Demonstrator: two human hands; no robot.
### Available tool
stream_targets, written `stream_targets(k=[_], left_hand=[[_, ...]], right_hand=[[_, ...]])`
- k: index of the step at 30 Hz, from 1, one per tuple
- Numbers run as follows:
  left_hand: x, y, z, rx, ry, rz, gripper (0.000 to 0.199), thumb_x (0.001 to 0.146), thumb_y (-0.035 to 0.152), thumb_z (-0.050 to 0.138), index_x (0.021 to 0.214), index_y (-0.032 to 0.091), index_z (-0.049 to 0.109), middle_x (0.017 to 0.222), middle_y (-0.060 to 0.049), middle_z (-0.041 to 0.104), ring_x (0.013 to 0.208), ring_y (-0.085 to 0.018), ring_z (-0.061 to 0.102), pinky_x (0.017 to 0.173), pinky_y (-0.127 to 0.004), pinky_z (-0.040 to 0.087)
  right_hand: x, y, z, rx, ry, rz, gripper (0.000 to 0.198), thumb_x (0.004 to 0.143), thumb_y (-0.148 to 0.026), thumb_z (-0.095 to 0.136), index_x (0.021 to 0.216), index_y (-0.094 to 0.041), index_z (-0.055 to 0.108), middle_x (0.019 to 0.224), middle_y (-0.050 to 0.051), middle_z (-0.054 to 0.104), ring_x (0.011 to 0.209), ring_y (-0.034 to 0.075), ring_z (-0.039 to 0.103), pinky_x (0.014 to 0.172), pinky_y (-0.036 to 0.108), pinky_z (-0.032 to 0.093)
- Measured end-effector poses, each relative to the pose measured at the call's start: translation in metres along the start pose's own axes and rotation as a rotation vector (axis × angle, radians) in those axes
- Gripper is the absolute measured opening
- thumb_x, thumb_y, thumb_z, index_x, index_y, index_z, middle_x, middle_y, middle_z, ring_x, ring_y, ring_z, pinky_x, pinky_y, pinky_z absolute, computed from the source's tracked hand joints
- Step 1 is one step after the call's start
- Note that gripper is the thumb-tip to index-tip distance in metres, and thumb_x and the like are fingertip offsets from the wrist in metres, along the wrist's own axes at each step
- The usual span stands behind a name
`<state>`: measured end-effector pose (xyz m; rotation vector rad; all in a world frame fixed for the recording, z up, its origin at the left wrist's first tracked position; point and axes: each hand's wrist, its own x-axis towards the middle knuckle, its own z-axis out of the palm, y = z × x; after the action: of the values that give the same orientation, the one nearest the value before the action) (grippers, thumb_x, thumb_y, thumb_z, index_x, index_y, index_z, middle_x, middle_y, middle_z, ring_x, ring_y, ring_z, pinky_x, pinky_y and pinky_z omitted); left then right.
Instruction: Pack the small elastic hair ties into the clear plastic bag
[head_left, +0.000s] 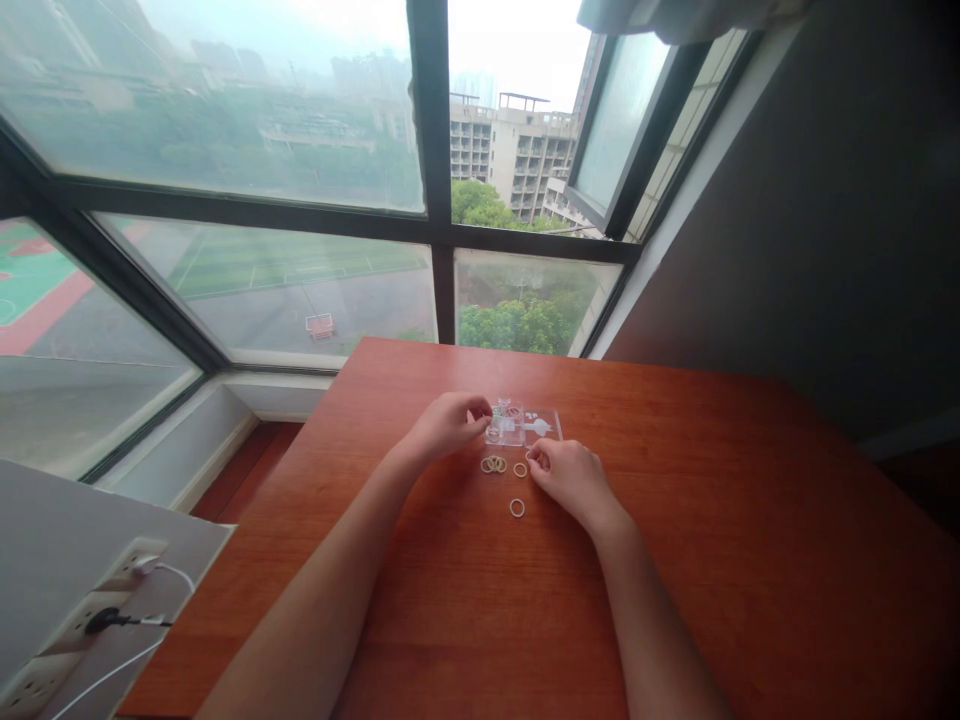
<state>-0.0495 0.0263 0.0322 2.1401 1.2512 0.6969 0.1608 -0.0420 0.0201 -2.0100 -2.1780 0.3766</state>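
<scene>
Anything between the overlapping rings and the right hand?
Yes: in the head view, one separate yellowish ring lies on the wood-grained table between the overlapping rings and the right hand.

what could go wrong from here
The right hand could brush the loose rings near it and scatter them across the table. The left hand, right by the clear box, might nudge it and jostle its contents.

The left hand and right hand are bare, as are the left forearm and right forearm, down to the view's lower edge. Both forearms look slender, smooth in outline, tapering towards narrow wrists.
</scene>
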Motion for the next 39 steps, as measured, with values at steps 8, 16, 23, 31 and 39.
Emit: stream_targets(k=[8,16,23,31,39], left_hand=[[0.000,0.005,0.003,-0.078,-0.024,0.017,0.019,0.078,0.028,0.056,0.079,0.015,0.070,0.072,-0.002,0.067,0.062,-0.011,0.054,0.057,-0.020,0.038],[0.001,0.014,0.006,-0.204,-0.088,0.021,0.021,0.081,0.031,0.057,0.080,0.014,0.069,0.069,-0.002,0.064,0.061,-0.010,0.052,0.055,-0.019,0.038],[-0.001,0.030,0.010,-0.380,-0.173,0.030,0.026,0.082,0.036,0.058,0.082,0.013,0.069,0.072,-0.002,0.065,0.063,-0.011,0.053,0.056,-0.020,0.040],[0.000,0.028,0.014,-0.361,-0.196,0.047,0.023,0.080,0.034,0.059,0.079,0.012,0.067,0.069,-0.002,0.063,0.062,-0.011,0.052,0.055,-0.019,0.039],[0.000,0.019,0.008,-0.198,-0.048,0.009,0.014,0.076,0.023,0.056,0.071,0.013,0.065,0.064,0.000,0.060,0.058,-0.009,0.049,0.053,-0.018,0.035]], right_hand=[[0.001,-0.001,0.003,0.022,0.037,0.016,0.013,0.081,-0.030,0.058,0.084,-0.026,0.070,0.075,0.002,0.069,0.070,0.016,0.062,0.058,0.024,0.032],[0.000,-0.006,0.002,0.280,0.287,-0.076,0.016,0.082,-0.031,0.055,0.083,-0.023,0.068,0.060,-0.003,0.061,0.056,0.011,0.053,0.058,0.021,0.035],[-0.002,-0.011,0.007,0.334,0.371,-0.167,0.017,0.083,-0.029,0.053,0.085,-0.021,0.069,0.060,-0.003,0.059,0.055,0.011,0.051,0.058,0.020,0.035],[-0.002,-0.011,0.008,0.304,0.375,-0.186,0.016,0.083,-0.027,0.054,0.087,-0.022,0.069,0.060,-0.003,0.059,0.054,0.010,0.050,0.057,0.020,0.033],[-0.001,-0.006,0.002,0.291,0.253,-0.170,0.011,0.082,-0.027,0.057,0.085,-0.024,0.068,0.064,-0.003,0.063,0.058,0.012,0.055,0.059,0.021,0.033]])
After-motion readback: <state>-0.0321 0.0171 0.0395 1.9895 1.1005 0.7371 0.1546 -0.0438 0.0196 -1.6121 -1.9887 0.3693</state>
